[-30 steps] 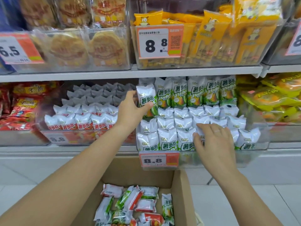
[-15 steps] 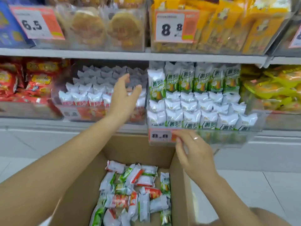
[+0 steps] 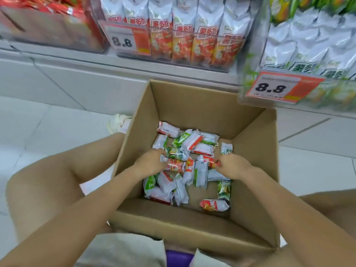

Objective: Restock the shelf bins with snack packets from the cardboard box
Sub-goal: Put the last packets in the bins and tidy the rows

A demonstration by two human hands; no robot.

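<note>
An open cardboard box [image 3: 194, 105] stands on the floor below the shelf, with several red and green snack packets [image 3: 183, 166] loose on its bottom. Both my hands are down inside it. My left hand [image 3: 150, 162] curls its fingers round a red packet [image 3: 175, 164] in the middle of the pile. My right hand [image 3: 233, 164] pinches another red packet [image 3: 211, 162] at its end. Above, a clear shelf bin [image 3: 192, 60] holds upright red packets, and the bin to its right [image 3: 250, 93] holds green ones.
Orange 8.8 price tags [image 3: 277, 87] hang on the fronts of both bins. A further bin of red bags [image 3: 50, 22] sits at the upper left. White floor tiles [image 3: 42, 128] surround the box. My knees flank the box, and a shoe [image 3: 118, 123] shows by its left wall.
Both hands left the shelf bins and dropped into the box, where each now takes hold of a packet. The view tilted down from the shelves to the box.
</note>
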